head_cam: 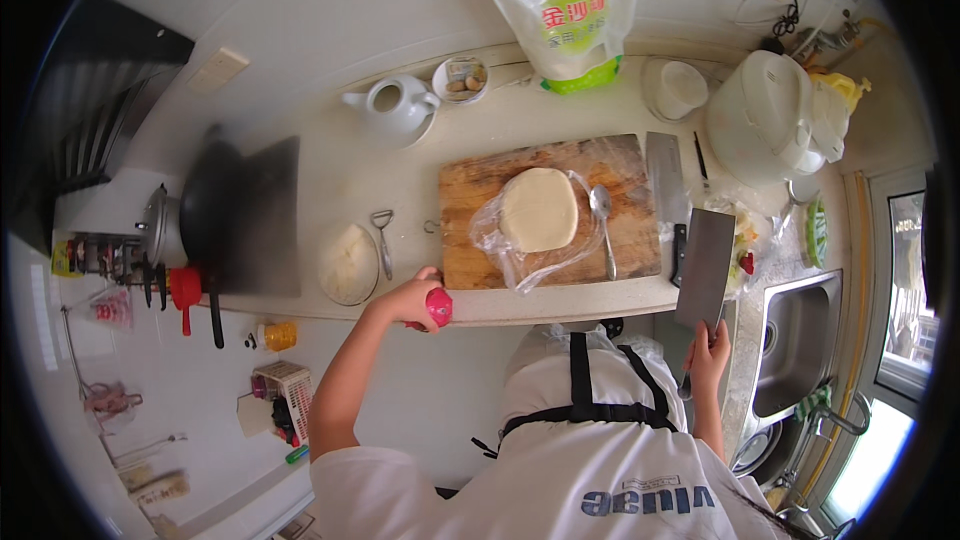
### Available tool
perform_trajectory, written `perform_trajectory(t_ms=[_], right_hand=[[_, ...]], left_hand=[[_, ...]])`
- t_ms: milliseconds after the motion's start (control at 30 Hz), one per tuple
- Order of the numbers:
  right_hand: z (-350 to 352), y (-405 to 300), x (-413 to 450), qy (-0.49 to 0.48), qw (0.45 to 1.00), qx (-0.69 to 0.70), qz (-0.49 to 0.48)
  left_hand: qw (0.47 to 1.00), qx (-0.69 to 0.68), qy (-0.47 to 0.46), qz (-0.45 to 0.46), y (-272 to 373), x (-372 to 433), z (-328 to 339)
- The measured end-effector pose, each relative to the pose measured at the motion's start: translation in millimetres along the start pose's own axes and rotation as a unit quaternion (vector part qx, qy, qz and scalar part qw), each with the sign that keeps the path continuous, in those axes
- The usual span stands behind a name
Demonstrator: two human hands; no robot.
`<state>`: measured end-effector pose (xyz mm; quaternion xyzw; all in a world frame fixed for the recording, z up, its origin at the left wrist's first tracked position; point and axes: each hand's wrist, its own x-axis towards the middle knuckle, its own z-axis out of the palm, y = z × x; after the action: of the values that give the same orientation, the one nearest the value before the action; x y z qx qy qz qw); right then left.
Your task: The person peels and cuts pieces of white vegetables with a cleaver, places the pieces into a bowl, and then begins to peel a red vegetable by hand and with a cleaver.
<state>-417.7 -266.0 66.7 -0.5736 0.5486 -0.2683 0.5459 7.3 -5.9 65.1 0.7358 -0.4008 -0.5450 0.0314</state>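
Observation:
My left hand (412, 301) grips a small pink-red object (439, 307) at the counter's front edge, left of the wooden cutting board (480, 240); its kind is unclear. My right hand (706, 356) holds a cleaver (705, 262) by its handle, blade up and away from me, right of the board. A flat round of dough (538, 210) rests on clear plastic wrap (499, 249) on the board, beside a metal spoon (604, 229). Another broad-bladed knife (664, 172) lies along the board's right side, partly behind the cleaver.
A peeler (384, 240) and a bowl of pale contents (349, 266) are at left, near the dark wok (214, 210). A white teapot (394, 101), a flour bag (574, 22) and a rice cooker (761, 116) stand behind. The sink (799, 345) is at right.

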Motion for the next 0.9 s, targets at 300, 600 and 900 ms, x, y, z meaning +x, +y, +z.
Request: perform_trajectory(t_ms=[300,600,900], right_hand=[[-21,-16,-1,0.048,0.989,0.052,0.132],[3,-45,9,0.124,0.964,0.143,0.186],[-73,6,2,0.211,0.975,-0.064,-0.029]], left_hand=[[0.998,0.04,0.029,0.047,-13,8,9],[0.988,0.058,0.103,0.094,-32,3,18],[0.913,-0.366,0.179,0.003,-26,-31,9]])
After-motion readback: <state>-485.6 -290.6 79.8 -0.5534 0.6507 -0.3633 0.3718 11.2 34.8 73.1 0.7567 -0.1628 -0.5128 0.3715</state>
